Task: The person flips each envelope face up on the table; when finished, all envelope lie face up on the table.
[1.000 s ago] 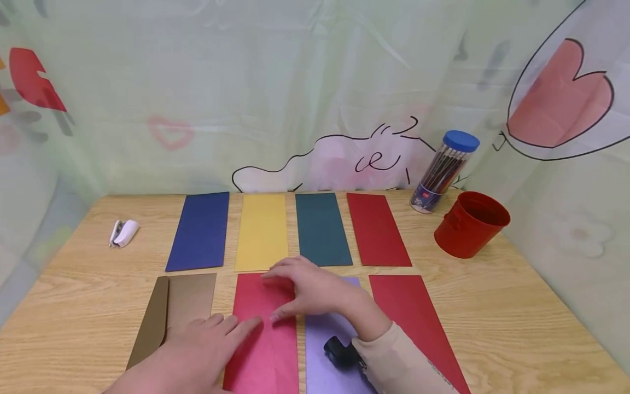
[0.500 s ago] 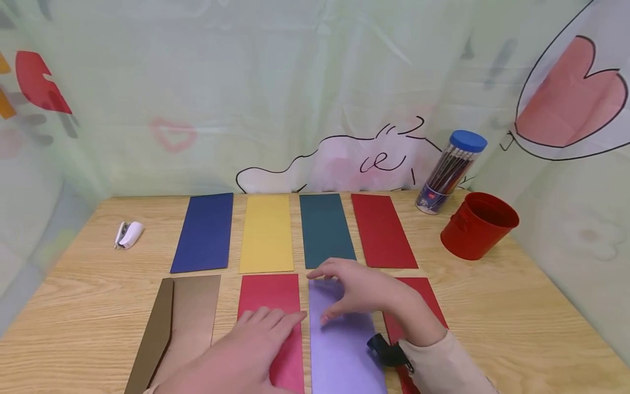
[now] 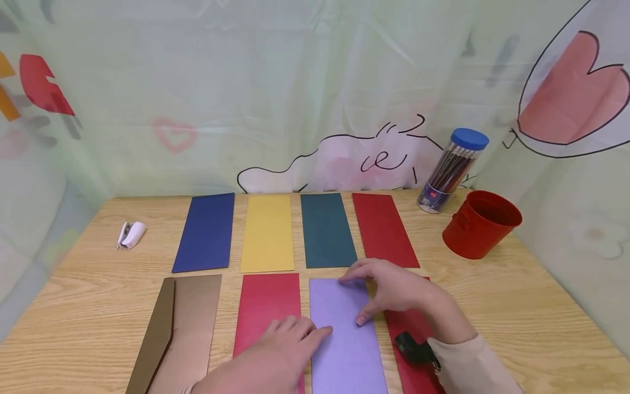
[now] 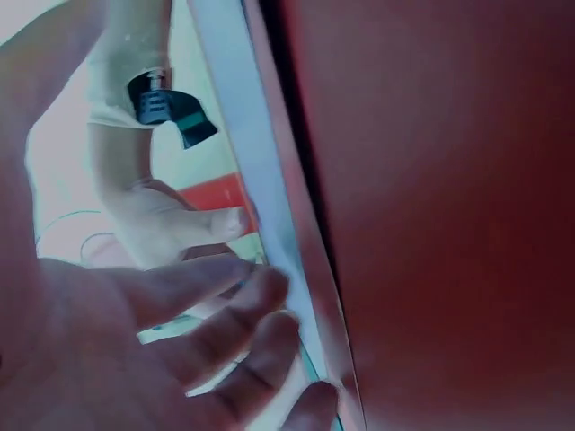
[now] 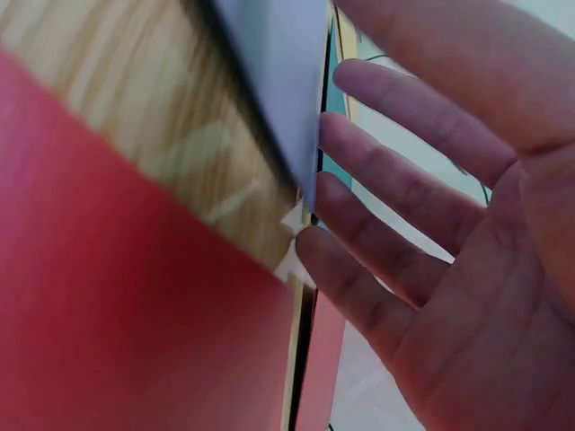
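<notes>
Left hand [image 3: 278, 350] and right hand [image 3: 396, 287] are both at the lavender envelope [image 3: 346, 342], which lies flat in the near row, third from the left. No flap shows on it, so it could be a plain card. The step in hand seems to be a light adjusting or checking of how this piece lies; a further move on it would probably call for gentle fingertips on opposite edges, since thin paper could skid or skew under a firm push.

The right hand arches over the far right corner, its thumb spread well away from the other fingers and nothing gripped between them. The left hand lies low with relaxed, fairly straight fingers, one tip over the envelope's left edge; it grips nothing. Whether either hand's fingertips press the paper or only hover close above it cannot be told.

To the left in the near row are a pinkish-red envelope [image 3: 268, 295], partly under the left hand, and a brown envelope [image 3: 194, 312] with its flap folded out. To the right, a red envelope [image 3: 403, 323] is partly covered by the right arm. Blue [image 3: 205, 232], yellow [image 3: 267, 233], teal [image 3: 328, 230] and dark red pieces [image 3: 385, 230] make up the far row.
</notes>
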Motion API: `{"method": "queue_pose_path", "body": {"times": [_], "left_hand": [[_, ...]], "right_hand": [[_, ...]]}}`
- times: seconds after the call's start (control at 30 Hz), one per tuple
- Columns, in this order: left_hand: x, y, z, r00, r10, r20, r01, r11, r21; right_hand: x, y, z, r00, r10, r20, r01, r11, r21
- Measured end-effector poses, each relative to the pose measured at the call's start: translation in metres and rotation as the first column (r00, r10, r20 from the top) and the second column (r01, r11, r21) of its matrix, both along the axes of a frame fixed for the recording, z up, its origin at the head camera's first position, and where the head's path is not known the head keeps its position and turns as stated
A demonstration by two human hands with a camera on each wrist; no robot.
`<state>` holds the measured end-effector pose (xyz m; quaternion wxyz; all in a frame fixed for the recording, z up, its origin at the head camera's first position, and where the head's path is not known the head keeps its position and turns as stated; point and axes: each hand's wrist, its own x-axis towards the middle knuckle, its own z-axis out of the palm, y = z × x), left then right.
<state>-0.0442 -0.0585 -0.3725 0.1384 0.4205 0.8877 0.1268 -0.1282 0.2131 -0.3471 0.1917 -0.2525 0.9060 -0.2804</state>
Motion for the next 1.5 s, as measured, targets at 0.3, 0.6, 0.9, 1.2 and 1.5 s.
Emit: {"method": "queue_pose_path", "body": {"times": [0.3, 0.6, 0.9, 1.2, 1.5], "left_hand": [[0.006, 0.009, -0.011, 0.999, -0.022, -0.035, 0.019, 0.995, -0.099], [0.011, 0.014, -0.014, 0.994, -0.050, -0.093, 0.037, 0.989, -0.146], [0.017, 0.010, -0.015, 0.920, -0.115, -0.376, 0.095, 0.993, -0.070], [0.014, 0.010, -0.011, 0.889, -0.194, -0.416, 0.160, 0.980, -0.114], [0.011, 0.009, -0.006, 0.901, -0.201, -0.385, 0.178, 0.980, -0.093]], "right_hand": [[0.000, -0.002, -0.004, 0.999, -0.032, -0.009, 0.033, 0.999, 0.039], [0.000, -0.001, -0.006, 0.998, -0.057, 0.026, 0.056, 0.998, 0.023], [0.000, -0.001, -0.007, 0.997, -0.063, 0.038, 0.062, 0.998, 0.019], [0.000, 0.000, -0.008, 0.996, -0.079, 0.049, 0.078, 0.997, 0.014], [-0.002, 0.002, -0.009, 0.996, -0.071, 0.060, 0.071, 0.997, -0.004]]}}
